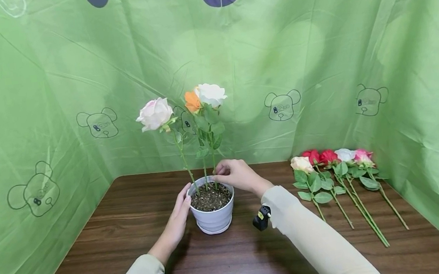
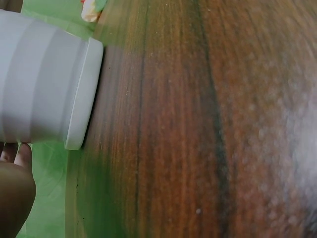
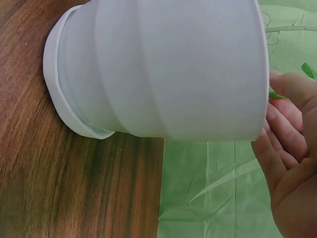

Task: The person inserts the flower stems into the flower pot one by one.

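Head view: white pot (image 1: 214, 216) of dark soil (image 1: 209, 199) sits on its saucer (image 1: 213, 231) on the wood table (image 1: 133, 237), roughly mid-frame. Three stems stand in it: pale pink rose (image 1: 155, 114) leaning left, orange flower (image 1: 192, 101) in the middle, white rose (image 1: 212, 94) on the right, partly overlapping the orange. Left hand (image 1: 178, 213) is flat on the pot's left side at the rim, fingers fairly straight, bracing, not wrapped round. Right hand (image 1: 239, 175) is at the right rear rim, thumb and fingers pinching the white rose's stem low down, just above the soil. Five cut roses (image 1: 329, 157) lie on the table well off to the right: cream, two red, one whitish, one pink, heads to the back. Green printed cloth (image 1: 234, 54) behind. Left wrist view: turned sideways; pot wall and saucer, left fingertips touching the wall, blurry flower at top edge. Right wrist view: also sideways; right thumb and fingers together at the rim, a bit of green between them, rest of that stem hidden.
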The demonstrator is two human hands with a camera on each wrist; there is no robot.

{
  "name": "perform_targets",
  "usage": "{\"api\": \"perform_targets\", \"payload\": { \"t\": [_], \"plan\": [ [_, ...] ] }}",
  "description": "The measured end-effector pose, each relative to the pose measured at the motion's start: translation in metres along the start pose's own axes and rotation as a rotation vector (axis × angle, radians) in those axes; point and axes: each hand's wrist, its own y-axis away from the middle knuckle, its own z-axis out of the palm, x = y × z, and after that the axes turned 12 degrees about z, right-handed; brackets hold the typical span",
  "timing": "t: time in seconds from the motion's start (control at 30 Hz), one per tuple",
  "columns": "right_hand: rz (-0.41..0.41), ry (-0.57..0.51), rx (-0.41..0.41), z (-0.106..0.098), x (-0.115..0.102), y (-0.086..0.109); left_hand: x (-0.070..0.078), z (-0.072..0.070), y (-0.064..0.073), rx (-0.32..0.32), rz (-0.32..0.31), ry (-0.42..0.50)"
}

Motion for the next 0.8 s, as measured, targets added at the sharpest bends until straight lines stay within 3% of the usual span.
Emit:
{"api": "perform_targets", "payload": {
  "t": [0.8],
  "plan": [
    [-0.023,-0.026,0.009,-0.017,0.008,0.014,0.0,0.0,0.001,0.006,0.001,0.004]
  ]
}}
